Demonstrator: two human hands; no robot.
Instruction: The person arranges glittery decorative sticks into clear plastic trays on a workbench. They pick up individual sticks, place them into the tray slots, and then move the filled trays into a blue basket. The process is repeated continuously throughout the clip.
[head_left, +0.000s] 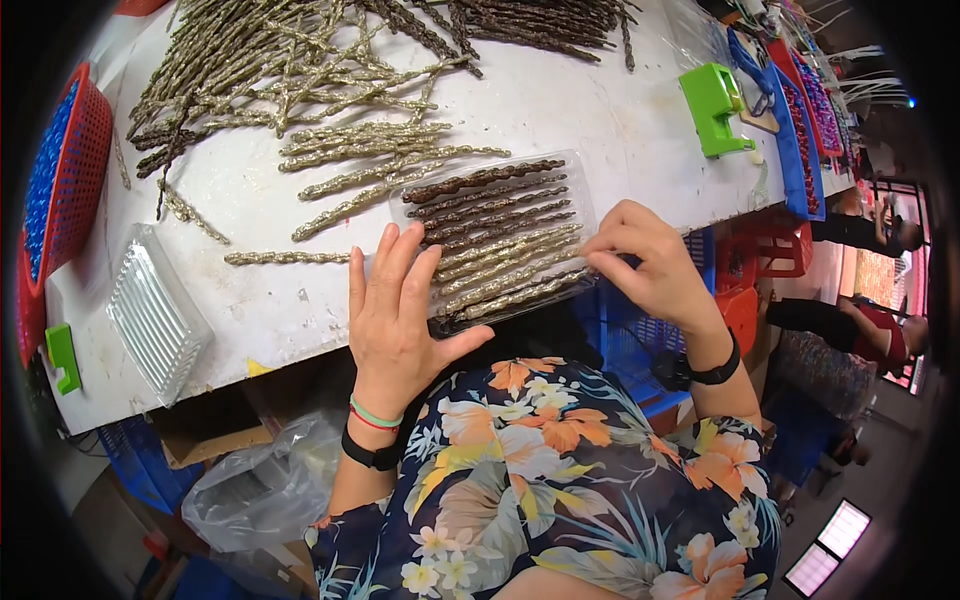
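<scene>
A clear plastic tray (589, 180) with grooves lies at the table's front edge, filled with rows of dark brown knobbly sticks (487, 180) and gold glittery ones (510, 262). My left hand (397, 307) rests flat, fingers spread, over the tray's left side. At its right side my right hand (645, 259) pinches with thumb and forefinger at the end of a gold stick in the tray; the fingertips partly hide that end. One gold stick (289, 258) lies left of my left hand, touching or passing under its fingers. More gold sticks (360, 142) lie just behind the tray.
Piles of gold sticks (225, 67) and brown sticks (540, 22) cover the back. A stack of clear grooved trays (157, 315) and a red basket (86, 165) of blue pieces stand left. A green tape dispenser (709, 112) and a blue bin (795, 157) are right. People are farther off.
</scene>
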